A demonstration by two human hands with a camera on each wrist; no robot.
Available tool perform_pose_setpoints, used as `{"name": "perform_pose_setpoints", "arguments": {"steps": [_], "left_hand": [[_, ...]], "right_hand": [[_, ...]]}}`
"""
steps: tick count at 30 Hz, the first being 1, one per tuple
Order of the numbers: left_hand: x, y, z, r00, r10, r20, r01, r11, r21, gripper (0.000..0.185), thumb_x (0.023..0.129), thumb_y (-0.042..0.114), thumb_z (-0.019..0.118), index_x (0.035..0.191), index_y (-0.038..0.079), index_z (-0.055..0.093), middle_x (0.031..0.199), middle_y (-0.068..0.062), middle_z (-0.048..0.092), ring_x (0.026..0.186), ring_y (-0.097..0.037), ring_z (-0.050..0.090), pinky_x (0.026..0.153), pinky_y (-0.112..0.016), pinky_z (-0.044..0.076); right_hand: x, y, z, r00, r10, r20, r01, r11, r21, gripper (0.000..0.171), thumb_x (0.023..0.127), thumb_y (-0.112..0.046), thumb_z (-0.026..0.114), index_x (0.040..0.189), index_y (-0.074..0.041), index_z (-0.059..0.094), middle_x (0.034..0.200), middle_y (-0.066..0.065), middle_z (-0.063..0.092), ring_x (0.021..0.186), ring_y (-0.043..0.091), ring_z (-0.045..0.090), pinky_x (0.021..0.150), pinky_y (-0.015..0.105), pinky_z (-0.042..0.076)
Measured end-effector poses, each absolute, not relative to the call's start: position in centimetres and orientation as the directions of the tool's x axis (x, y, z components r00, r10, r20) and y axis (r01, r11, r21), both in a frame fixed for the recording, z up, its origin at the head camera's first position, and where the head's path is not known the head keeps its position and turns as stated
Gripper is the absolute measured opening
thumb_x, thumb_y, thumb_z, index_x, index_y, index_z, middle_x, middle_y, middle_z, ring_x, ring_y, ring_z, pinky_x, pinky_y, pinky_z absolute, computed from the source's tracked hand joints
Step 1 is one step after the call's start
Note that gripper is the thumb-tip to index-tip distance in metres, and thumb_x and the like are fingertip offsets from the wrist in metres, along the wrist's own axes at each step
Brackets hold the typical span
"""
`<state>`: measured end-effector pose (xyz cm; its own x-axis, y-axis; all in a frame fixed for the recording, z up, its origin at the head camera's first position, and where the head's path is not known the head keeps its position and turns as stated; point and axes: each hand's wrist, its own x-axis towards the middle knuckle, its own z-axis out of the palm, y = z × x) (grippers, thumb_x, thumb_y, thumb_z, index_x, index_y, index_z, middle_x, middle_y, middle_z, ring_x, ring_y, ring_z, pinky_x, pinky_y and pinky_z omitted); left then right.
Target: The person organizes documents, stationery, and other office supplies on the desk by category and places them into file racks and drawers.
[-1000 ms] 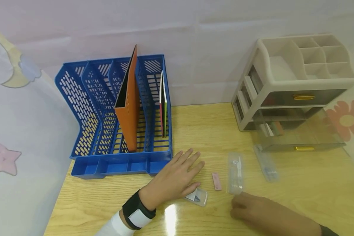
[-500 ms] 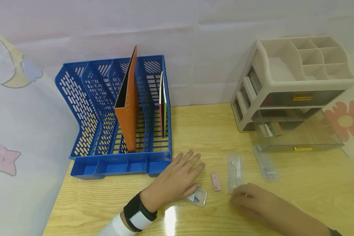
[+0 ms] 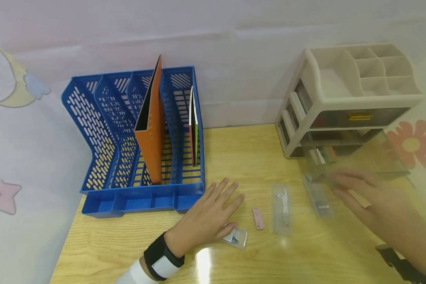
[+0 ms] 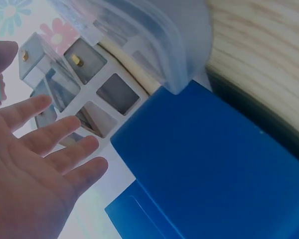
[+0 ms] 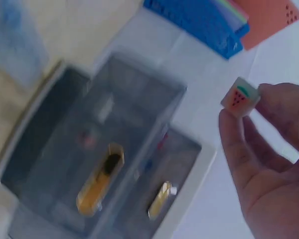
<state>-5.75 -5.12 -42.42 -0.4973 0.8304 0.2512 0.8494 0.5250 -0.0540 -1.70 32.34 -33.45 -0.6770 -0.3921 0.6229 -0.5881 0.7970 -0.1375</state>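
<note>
Bright, even light; glare on the table [image 3: 204,258]; wrist views blurred.

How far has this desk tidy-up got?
Already put away: an orange folder and thin books stand in the blue file rack. In hand: the right hand pinches a small watermelon-print piece near the organizer's open bottom drawer. Left on the desk: a pink strip, two clear packets and a small clear case by the flat left hand.
</note>
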Motion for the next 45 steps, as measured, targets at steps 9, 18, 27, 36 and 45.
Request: {"name": "perform_pose_setpoints", "arguments": {"steps": [9,18,27,36,45], "left_hand": [[-5.9,-5.2,-42.7,-0.485,0.846,0.220,0.859,0.508,-0.060,0.068,0.098,0.054,0.062,0.152,0.015,0.048,0.161,-0.018,0.042,0.150,-0.041,0.038,0.121,-0.055,0.036],[-5.9,-4.9,-42.7,-0.485,0.859,0.163,0.865,0.499,-0.057,0.071,0.100,0.059,0.056,0.155,0.017,0.045,0.164,-0.017,0.038,0.152,-0.039,0.036,0.121,-0.054,0.037],[-5.8,-3.1,-42.1,-0.458,0.875,0.156,0.881,0.470,-0.049,0.075,0.098,0.060,0.059,0.157,0.018,0.042,0.165,-0.017,0.037,0.151,-0.040,0.037,0.120,-0.053,0.039],[-5.9,-2.5,-42.1,-0.479,0.864,0.157,0.868,0.493,-0.059,0.074,0.098,0.062,0.057,0.156,0.017,0.043,0.162,-0.017,0.040,0.149,-0.041,0.041,0.118,-0.053,0.042],[-6.0,-2.8,-41.5,-0.548,0.826,0.133,0.834,0.551,0.014,0.076,0.098,0.062,0.058,0.158,0.017,0.042,0.164,-0.018,0.037,0.148,-0.041,0.041,0.120,-0.053,0.039]], "right_hand": [[-4.9,36.5,-31.4,-0.824,-0.303,0.480,-0.416,0.897,-0.149,0.029,0.100,-0.027,0.069,0.113,-0.002,0.076,0.095,0.015,0.074,0.083,0.008,0.062,0.053,0.011,0.043],[-8.2,38.4,-31.4,-0.968,-0.170,0.184,-0.209,0.952,-0.221,0.029,0.093,-0.003,0.071,0.120,0.007,0.067,0.098,0.025,0.071,0.083,0.043,0.071,0.052,0.029,0.053],[-11.3,39.7,-32.8,-0.988,-0.153,-0.020,-0.148,0.975,-0.166,0.032,0.099,-0.014,0.065,0.118,0.011,0.067,0.105,0.031,0.073,0.092,0.048,0.069,0.074,0.060,0.057],[-12.5,40.3,-33.5,-0.986,-0.139,-0.087,-0.123,0.977,-0.175,0.032,0.099,-0.018,0.065,0.117,0.010,0.067,0.105,0.030,0.073,0.092,0.049,0.070,0.078,0.064,0.055],[-12.0,40.2,-33.1,-0.982,-0.100,-0.162,-0.062,0.973,-0.224,0.040,0.104,-0.023,0.059,0.127,0.010,0.060,0.115,0.034,0.069,0.100,0.054,0.067,0.080,0.064,0.055]]}}
